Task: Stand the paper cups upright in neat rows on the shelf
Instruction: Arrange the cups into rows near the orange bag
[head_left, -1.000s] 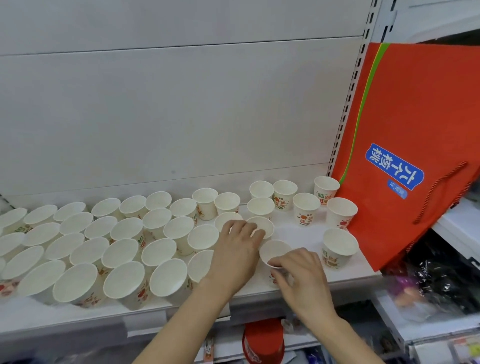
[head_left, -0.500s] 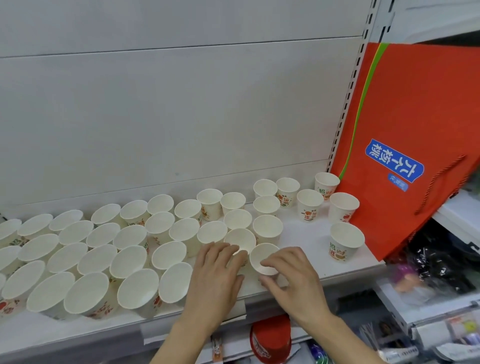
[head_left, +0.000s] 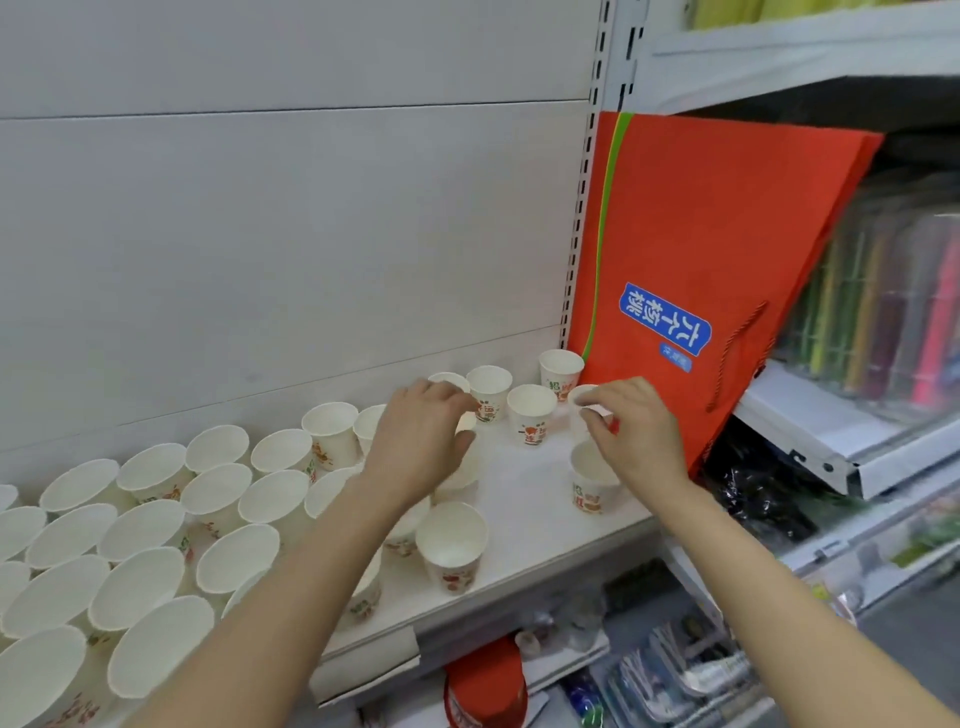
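Both hands are up at the right end of the flat white metal shelf (head_left: 519, 483), close to the big orange paper carrier bag (head_left: 701, 234) that leans at that end. The right hand (head_left: 636, 431) has a small white paper cup with red print (head_left: 584, 397) pinched at the rim, thumb and fingers curled round it, just in front of the orange bag's lower edge. It's hard to tell whether that cup sits on the shelf or is lifted clear. Another white printed cup (head_left: 589, 480) stands upright directly below that hand, nearer the shelf's front edge.

The left hand (head_left: 421, 441), further from the bag, reaches over the middle cups with fingers bent downward; its fingertips come down onto a cup that is mostly hidden beneath them, and whether it truly has hold of one I cannot tell. Three upright cups (head_left: 530, 413) stand between the two hands, near the bag's bottom corner by the back wall.

Away from the bag, stretching to the far left, a dense crowd of upright white paper cups (head_left: 156, 525) fills the shelf in rough rows. One upright cup (head_left: 452, 543) stands alone near the front edge, between that crowd and the bag.
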